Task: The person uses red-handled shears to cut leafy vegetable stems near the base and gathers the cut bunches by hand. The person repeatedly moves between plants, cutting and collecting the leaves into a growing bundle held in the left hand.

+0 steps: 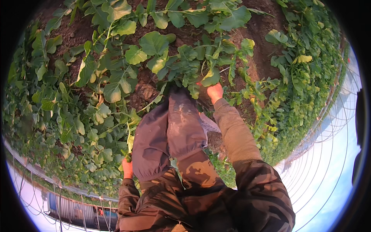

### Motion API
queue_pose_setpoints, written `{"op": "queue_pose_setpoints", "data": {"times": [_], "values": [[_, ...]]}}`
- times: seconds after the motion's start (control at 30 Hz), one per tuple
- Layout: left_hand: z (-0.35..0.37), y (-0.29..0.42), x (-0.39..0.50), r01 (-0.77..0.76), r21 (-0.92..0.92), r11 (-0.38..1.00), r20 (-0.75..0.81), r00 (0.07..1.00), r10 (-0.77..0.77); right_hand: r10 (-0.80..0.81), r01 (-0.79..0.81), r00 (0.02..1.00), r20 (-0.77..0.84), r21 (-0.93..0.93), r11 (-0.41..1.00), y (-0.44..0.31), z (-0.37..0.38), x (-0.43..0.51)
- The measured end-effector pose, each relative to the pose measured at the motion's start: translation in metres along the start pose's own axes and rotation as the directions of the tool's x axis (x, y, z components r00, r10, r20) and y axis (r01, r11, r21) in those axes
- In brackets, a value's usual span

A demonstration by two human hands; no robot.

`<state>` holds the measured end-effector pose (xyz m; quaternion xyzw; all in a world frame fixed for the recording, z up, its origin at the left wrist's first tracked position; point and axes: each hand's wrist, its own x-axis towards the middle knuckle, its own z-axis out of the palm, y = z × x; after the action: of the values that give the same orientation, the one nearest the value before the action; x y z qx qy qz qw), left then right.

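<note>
My right hand (pixel 215 92) reaches down among lobed green leaves, its fingers bent and partly hidden behind a yellow-edged leaf (pixel 211 77). A small red spot shows just left of it, too unclear to name. Low beside my left leg, my left hand (pixel 127 168) touches a leafy green stem (pixel 126 156); its fingers are mostly out of sight. Whether either hand grips anything cannot be told. Before me stands a leafy plant (pixel 187 62), its base hidden by leaves and my legs. A rounded green end, perhaps a root top (pixel 171 37), pokes out beyond it.
Dark leg covers (pixel 185 124) shield my bent legs. A pale mesh cloth (pixel 209 124) lies by the right one. Dense leafy rows (pixel 307 95) grow on both sides, with bare soil (pixel 262 49) between. Thin hoops (pixel 321 156) and a corrugated-metal shed (pixel 72 207) stand at the field edges.
</note>
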<state>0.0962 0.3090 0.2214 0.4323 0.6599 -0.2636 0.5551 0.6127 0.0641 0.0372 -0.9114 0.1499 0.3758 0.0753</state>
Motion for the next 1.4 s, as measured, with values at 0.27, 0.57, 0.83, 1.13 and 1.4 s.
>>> {"op": "queue_pose_setpoints", "data": {"times": [0.27, 0.57, 0.83, 1.13, 1.4], "values": [[0.017, 0.001, -0.014, -0.101, -0.014, 0.995, -0.028, 0.994, 0.101, -0.406, 0.235, 0.911, 0.078, 0.711, 0.663, -0.146, -0.072, 0.001], [0.029, -0.062, 0.000, 0.037, -0.206, 0.978, -0.046, 0.998, -0.047, -0.168, 0.118, 0.963, -0.209, -0.234, 0.965, -0.225, -0.063, 0.140], [0.037, -0.097, -0.005, 0.224, -0.627, 0.746, 0.120, 0.974, -0.192, -0.657, -0.517, 0.652, 0.377, 0.856, -0.022, -0.227, -0.062, 0.103], [0.035, -0.047, -0.010, 0.124, -0.391, 0.912, 0.029, 0.992, -0.122, -0.601, -0.356, 0.766, 0.228, 0.929, -0.102, -0.270, -0.021, 0.135], [0.036, -0.017, -0.018, 0.091, -0.235, 0.968, -0.112, 0.986, -0.120, -0.751, -0.351, 0.489, 0.443, 0.889, 0.295, -0.181, -0.087, 0.132]]}}
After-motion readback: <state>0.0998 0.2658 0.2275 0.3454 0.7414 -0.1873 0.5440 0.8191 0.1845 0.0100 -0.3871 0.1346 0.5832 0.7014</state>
